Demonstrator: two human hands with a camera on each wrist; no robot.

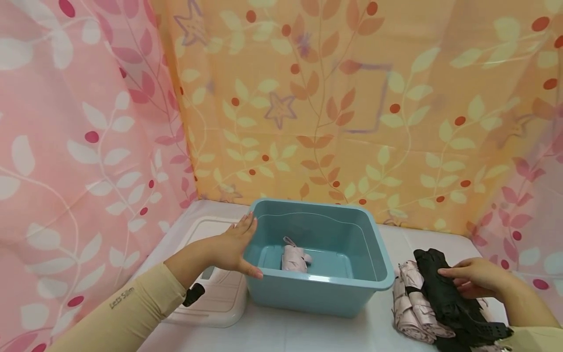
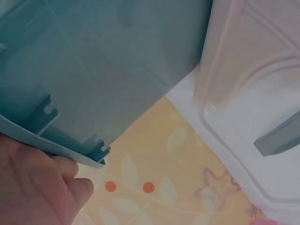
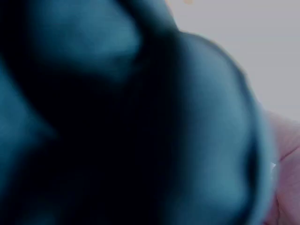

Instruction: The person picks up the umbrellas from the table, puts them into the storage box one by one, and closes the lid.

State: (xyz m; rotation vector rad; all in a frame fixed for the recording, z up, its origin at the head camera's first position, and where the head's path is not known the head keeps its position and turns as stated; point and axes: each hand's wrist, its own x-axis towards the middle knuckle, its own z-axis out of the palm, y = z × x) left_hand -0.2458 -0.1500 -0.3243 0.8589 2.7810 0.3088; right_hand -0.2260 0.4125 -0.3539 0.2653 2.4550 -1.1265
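Observation:
My left hand (image 1: 233, 244) lies with straight, spread fingers at the left rim of a blue plastic tub (image 1: 316, 298). Its thumb reaches the front rim; the left wrist view has the fingers (image 2: 70, 178) right at that rim. Inside the tub lies a small pale pink folded umbrella (image 1: 293, 258) with a wrist loop. Off to the right, my right hand (image 1: 481, 278) grips a black folded umbrella (image 1: 444, 288), thumb and fingers at its side. Pale pink folded umbrellas (image 1: 411, 313) lie beside and under it. Blurred dark fabric (image 3: 211, 126) fills most of the right wrist view.
A white lid (image 1: 220, 305) with a grey latch (image 2: 279, 138) lies left of the tub, partly under my left arm. White cloth covers the table (image 1: 308, 335). Floral curtains (image 1: 325, 98) enclose the back and both sides.

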